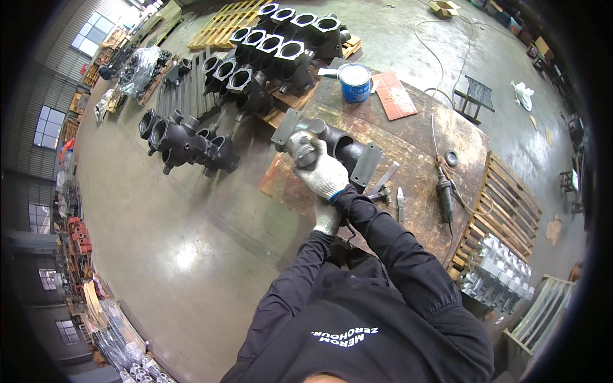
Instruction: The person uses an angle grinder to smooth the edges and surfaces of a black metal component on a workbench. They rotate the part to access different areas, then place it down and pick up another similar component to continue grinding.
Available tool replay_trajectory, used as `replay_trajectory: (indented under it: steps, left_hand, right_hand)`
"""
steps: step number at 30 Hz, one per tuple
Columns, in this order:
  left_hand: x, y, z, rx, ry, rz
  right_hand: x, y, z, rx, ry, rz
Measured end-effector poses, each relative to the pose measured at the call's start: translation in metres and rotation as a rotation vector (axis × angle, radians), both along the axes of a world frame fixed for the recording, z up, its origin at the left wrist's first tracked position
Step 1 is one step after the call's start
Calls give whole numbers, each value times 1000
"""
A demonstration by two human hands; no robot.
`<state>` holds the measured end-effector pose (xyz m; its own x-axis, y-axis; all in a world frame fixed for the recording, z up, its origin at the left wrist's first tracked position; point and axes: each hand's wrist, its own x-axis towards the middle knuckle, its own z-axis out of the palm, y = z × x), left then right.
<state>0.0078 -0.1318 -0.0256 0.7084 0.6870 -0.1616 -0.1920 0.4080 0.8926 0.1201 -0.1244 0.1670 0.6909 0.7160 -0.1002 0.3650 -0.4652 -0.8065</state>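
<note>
From the head camera, the person stands at a rusty metal table (415,147) in a workshop and looks down over their own black sleeves. Both hands wear white knit gloves. The right hand (324,173) lies closed over the top of a dark metal pipe casting (335,143), gripping it near its grey round end. The casting rests on the near left part of the table, with a flat grey flange at each end. The left hand (327,217) sits just below the right one, at the table's edge; it is partly hidden by the right forearm, so I cannot tell whether it is open or holding anything.

Beside the casting, on the table, lie a small hammer (383,185) and a hand grinder (444,195) with its cable. Farther back on the table stand a blue paint can (354,83) with a white lid and a reddish flat sheet (394,96).

On the concrete floor to the left, many black castings (191,140) lie in rows, some on wooden pallets (220,25). To the right of the table another pallet (504,198) stands, with silver metal parts (501,271) near it.
</note>
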Motion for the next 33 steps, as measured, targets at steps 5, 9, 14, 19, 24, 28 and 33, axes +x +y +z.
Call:
replay_trajectory:
  steps: [5,9,14,19,24,28,33]
  left_hand:
    - [-3,5,-31,47,143,-195]
    - [-4,-9,-38,-203,55,-34]
    - [1,-18,-15,6,111,-6]
    - [-2,-24,-3,-177,163,49]
    - [-10,-16,-33,232,299,-178]
    - [-16,-15,-49,680,285,-241]
    - [-4,-32,-35,-118,184,-41]
  right_hand:
    - [5,-5,-8,-11,13,33]
    - [4,-14,-14,2,28,15]
    - [5,-19,-15,-16,40,14]
    - [7,-26,-16,-4,63,3]
    - [8,-27,-19,7,75,-6]
    - [10,-28,-21,-1,104,-15]
    - [11,-34,-20,-11,79,-19]
